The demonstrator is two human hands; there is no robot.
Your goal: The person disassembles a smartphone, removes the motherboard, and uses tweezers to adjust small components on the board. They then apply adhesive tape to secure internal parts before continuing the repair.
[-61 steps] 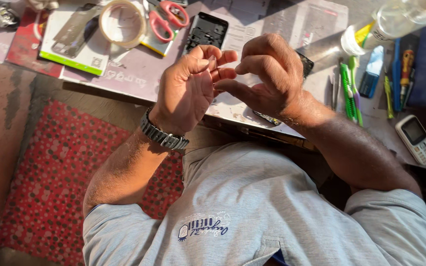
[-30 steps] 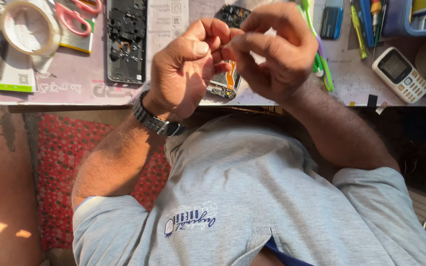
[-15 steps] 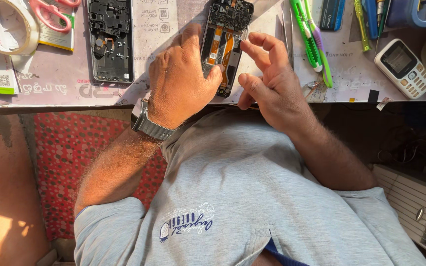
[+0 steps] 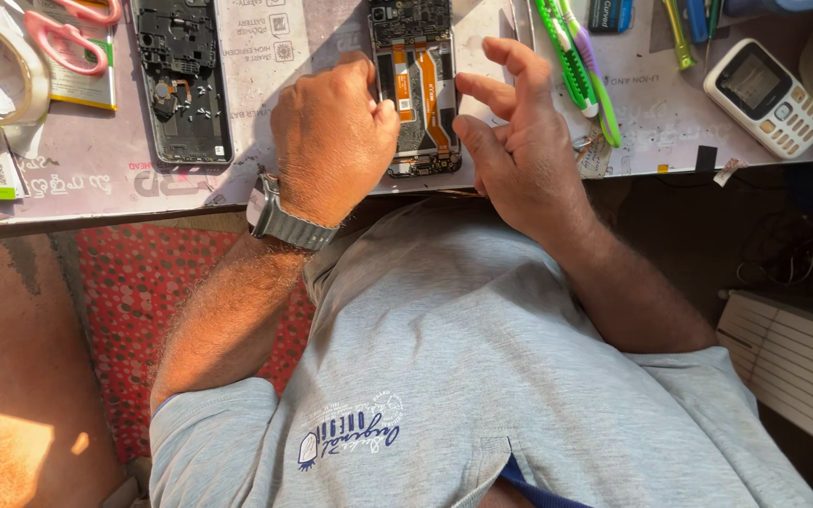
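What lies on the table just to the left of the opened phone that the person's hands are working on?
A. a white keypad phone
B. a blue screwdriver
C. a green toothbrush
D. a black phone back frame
D: the black phone back frame lies flat on the table left of the opened phone with orange ribbon cables, beyond the left hand; the white keypad phone lies far to the right.

Single view, head-worn: looks steeply down over the wearer's own chest (grey shirt fills the lower frame) onto the near edge of the desk (image 4: 96,188), at close range.
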